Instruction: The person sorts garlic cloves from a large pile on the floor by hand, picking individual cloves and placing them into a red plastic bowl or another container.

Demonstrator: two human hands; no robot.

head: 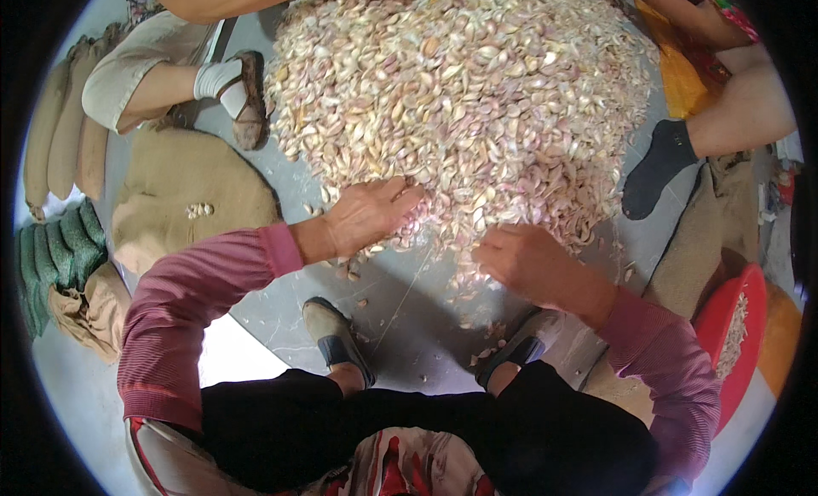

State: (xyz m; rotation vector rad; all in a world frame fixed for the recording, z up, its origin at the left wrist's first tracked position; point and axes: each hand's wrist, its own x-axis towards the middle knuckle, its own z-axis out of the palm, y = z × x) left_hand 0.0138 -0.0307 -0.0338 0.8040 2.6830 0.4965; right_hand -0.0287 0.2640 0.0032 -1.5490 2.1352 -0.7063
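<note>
A large heap of loose garlic cloves (pixel 460 106), pale with pink and purple skins, spreads over the grey floor before me. My left hand (pixel 370 218) lies at the near left edge of the heap, palm down, its fingers curled against the cloves. Whether a clove is under those fingers is hidden. My right hand (pixel 527 259) is at the near edge, further right, with bent fingertips touching the cloves. What its fingers hold cannot be made out. Between the hands, a few cloves and skins are scattered on the floor (pixel 399 304).
Burlap sacking (pixel 192 157) bearing a few cloves lies at left, near green mesh sacks (pixel 61 253). At right stands a red basin (pixel 709 323) with pale contents. Two other people sit across the heap, a sandalled foot (pixel 246 106) and a dark-socked foot (pixel 661 167) beside it.
</note>
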